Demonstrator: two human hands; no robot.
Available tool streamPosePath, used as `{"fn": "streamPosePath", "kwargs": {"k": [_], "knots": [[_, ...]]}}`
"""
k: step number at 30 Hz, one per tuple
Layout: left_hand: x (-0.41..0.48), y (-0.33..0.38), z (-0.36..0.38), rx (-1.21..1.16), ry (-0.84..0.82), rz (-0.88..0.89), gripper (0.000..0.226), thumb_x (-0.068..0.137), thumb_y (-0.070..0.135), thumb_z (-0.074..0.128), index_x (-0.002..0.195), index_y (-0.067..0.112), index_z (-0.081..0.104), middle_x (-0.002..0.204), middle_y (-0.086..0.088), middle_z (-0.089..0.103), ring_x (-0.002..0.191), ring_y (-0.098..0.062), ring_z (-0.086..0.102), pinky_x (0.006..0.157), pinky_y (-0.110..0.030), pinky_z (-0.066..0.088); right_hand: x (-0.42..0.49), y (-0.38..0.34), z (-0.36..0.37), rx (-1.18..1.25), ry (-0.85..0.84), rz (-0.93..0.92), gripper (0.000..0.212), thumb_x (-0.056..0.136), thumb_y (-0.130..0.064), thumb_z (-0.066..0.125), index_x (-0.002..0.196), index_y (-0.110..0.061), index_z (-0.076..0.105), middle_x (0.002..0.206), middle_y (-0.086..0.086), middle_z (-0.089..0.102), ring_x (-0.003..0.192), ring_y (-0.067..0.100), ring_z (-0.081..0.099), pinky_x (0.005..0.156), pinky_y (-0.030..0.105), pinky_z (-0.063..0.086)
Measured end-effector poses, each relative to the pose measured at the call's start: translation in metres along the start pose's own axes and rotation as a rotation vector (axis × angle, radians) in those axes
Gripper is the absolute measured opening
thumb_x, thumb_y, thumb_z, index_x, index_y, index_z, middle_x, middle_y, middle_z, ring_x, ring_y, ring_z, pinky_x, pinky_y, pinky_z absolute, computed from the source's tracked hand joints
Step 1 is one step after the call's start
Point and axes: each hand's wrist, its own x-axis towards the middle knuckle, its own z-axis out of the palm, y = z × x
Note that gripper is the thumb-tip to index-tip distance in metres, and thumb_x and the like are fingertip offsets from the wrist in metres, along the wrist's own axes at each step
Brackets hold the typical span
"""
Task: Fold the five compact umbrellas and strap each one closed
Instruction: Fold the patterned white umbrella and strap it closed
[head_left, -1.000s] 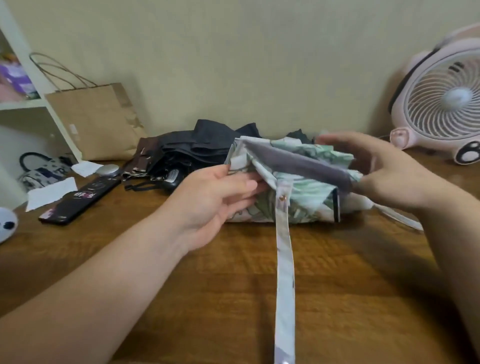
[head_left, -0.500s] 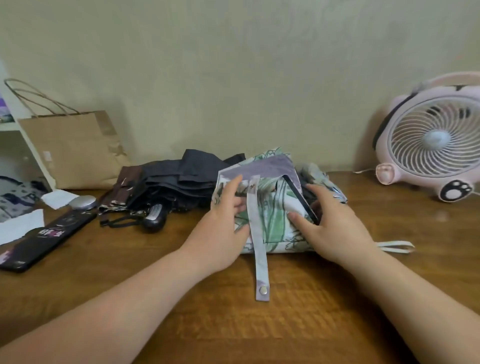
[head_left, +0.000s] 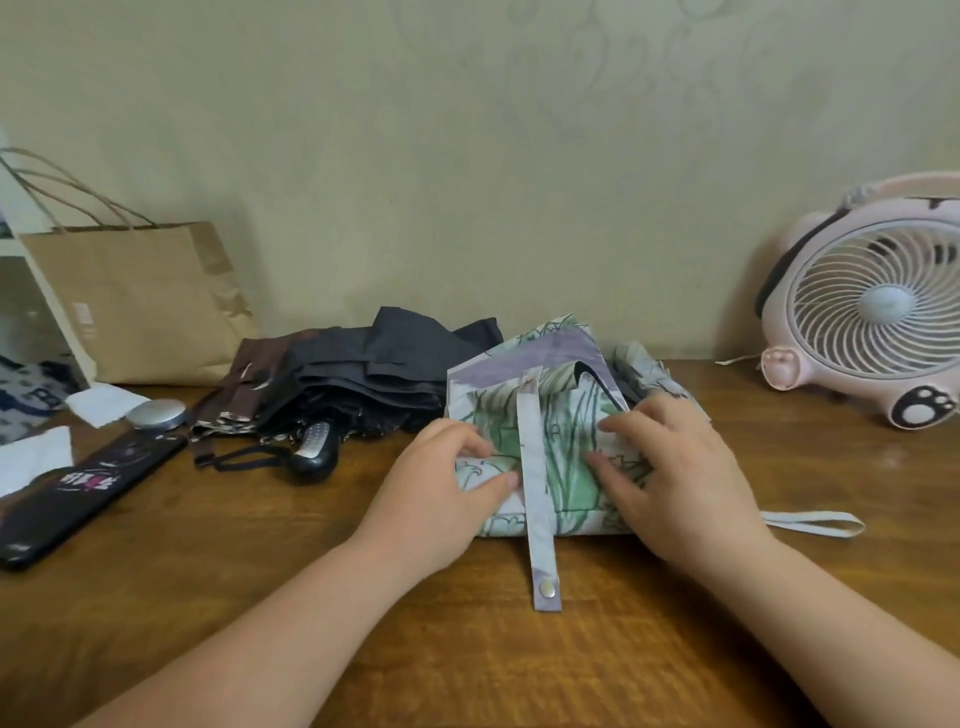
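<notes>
Two hands now pin the floral umbrella (head_left: 571, 467) to the wooden table (head_left: 519, 654), where a second ago it was lifted. The left hand (head_left: 436, 493) grips its end and the right hand (head_left: 675, 478) presses with spread fingers. Its strap (head_left: 537, 483) trails unsnapped, probably wrapped next.

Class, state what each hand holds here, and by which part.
Left hand pinches the floral umbrella by its canopy's left end. Right hand lies on the canopy right of the loose strap; a grip cannot be told.
</notes>
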Motion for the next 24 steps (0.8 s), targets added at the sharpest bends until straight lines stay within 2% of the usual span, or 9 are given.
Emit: {"fn": "streamPosePath", "kwargs": {"k": [1,3,5,7,10,13,16,20,24], "knots": [[-0.005,0.002,-0.004,-0.007,-0.020,-0.007,0.029,0.085,0.048,0.078,0.105,0.035,0.062,0.114,0.026,0.052,0.105,0.015,0.048,0.079,-0.001,0.035,-0.001,-0.002,0.002,0.052,-0.020,0.008,0.035,0.085,-0.044,0.073,0.112,-0.023,0.074,0.097,-0.006,0.053,0.093,0.019,0.054,0.076,0.033,0.047],[-0.014,0.010,-0.010,-0.008,-0.091,-0.021,0.034,0.080,0.053,0.080,0.104,0.038,0.062,0.112,0.025,0.055,0.105,0.010,0.051,0.081,-0.005,0.039,0.000,-0.005,0.001,0.194,-0.101,0.164,0.048,0.084,-0.053,0.070,0.126,-0.030,0.070,0.105,-0.009,0.051,0.102,0.013,0.052,0.086,0.032,0.045],[-0.022,0.020,-0.015,0.021,-0.157,-0.033,0.033,0.081,0.056,0.078,0.105,0.038,0.062,0.109,0.024,0.056,0.103,0.007,0.053,0.083,-0.009,0.042,0.004,-0.005,-0.006,0.203,-0.206,0.293,0.058,0.082,-0.061,0.067,0.135,-0.037,0.063,0.113,-0.010,0.051,0.107,0.010,0.051,0.090,0.028,0.042],[-0.027,0.029,-0.021,0.099,-0.209,-0.018,0.032,0.086,0.061,0.069,0.107,0.038,0.061,0.106,0.024,0.054,0.104,0.005,0.051,0.089,-0.016,0.046,0.007,-0.007,-0.019,0.061,-0.350,0.308,0.055,0.081,-0.069,0.059,0.126,-0.038,0.068,0.114,-0.011,0.058,0.104,0.010,0.056,0.087,0.031,0.048],[-0.029,0.033,-0.024,0.275,-0.282,0.031,0.043,0.092,0.072,0.049,0.119,0.040,0.058,0.115,0.024,0.050,0.115,-0.001,0.043,0.101,-0.029,0.043,0.003,-0.019,-0.036,-0.009,-0.500,0.307,0.044,0.086,-0.063,0.054,0.115,-0.036,0.073,0.115,-0.015,0.068,0.103,0.008,0.061,0.087,0.033,0.053],[-0.030,0.029,-0.016,0.422,-0.309,0.088,0.053,0.098,0.072,0.026,0.137,0.042,0.048,0.146,0.018,0.036,0.141,-0.009,0.023,0.119,-0.042,0.022,-0.003,-0.024,-0.034,-0.073,-0.436,0.290,0.054,0.084,-0.067,0.055,0.130,-0.041,0.062,0.118,-0.015,0.060,0.109,0.011,0.059,0.087,0.035,0.053],[-0.025,0.024,-0.006,0.433,-0.385,0.120,0.057,0.102,0.064,0.013,0.152,0.044,0.033,0.168,0.017,0.003,0.154,-0.006,-0.010,0.126,-0.049,-0.004,0.002,-0.017,-0.020,0.010,-0.289,0.298,0.062,0.083,-0.060,0.067,0.139,-0.038,0.053,0.121,-0.011,0.052,0.113,0.013,0.056,0.092,0.037,0.051],[-0.015,0.020,0.001,0.406,-0.441,0.049,0.057,0.104,0.063,0.014,0.158,0.045,0.022,0.170,0.016,-0.009,0.153,-0.006,-0.021,0.127,-0.048,-0.008,0.012,-0.005,-0.008,0.129,-0.175,0.181,0.062,0.083,-0.043,0.075,0.140,-0.030,0.055,0.124,-0.011,0.058,0.119,0.015,0.053,0.102,0.033,0.045],[-0.016,0.018,0.003,0.368,-0.393,0.045,0.055,0.103,0.065,0.022,0.155,0.047,0.028,0.170,0.015,-0.004,0.154,-0.006,-0.017,0.127,-0.048,-0.004,0.018,-0.004,-0.011,0.210,-0.304,0.190,0.078,0.085,-0.038,0.078,0.152,-0.038,0.038,0.135,-0.014,0.054,0.126,0.007,0.048,0.103,0.022,0.036]]}}
